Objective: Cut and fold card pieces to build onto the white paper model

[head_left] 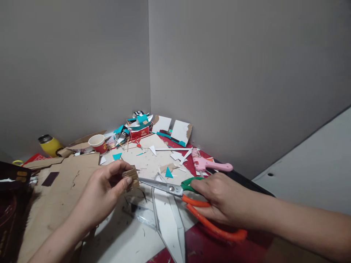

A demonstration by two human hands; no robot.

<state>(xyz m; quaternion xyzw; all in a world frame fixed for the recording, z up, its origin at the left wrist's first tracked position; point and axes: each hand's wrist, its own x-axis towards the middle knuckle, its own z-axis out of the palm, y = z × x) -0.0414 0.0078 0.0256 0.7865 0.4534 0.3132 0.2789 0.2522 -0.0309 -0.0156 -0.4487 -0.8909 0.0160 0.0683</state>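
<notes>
Head view shows the left hand [102,191] pinching a small cardboard piece [131,174] between thumb and fingers. Scissors [175,190] sit in the closed right hand [219,199], blade tips touching the cardboard; fingers hide the handle loops. Beyond the right fingers lies a pink glue gun [205,165].

Small brown cardboard piece [131,175], corrugated, held up just left of frame centre. I note scissors [175,190] with green and orange handles lying near-horizontal at centre, blades closed to a narrow point touching the cardboard's right edge.
</notes>
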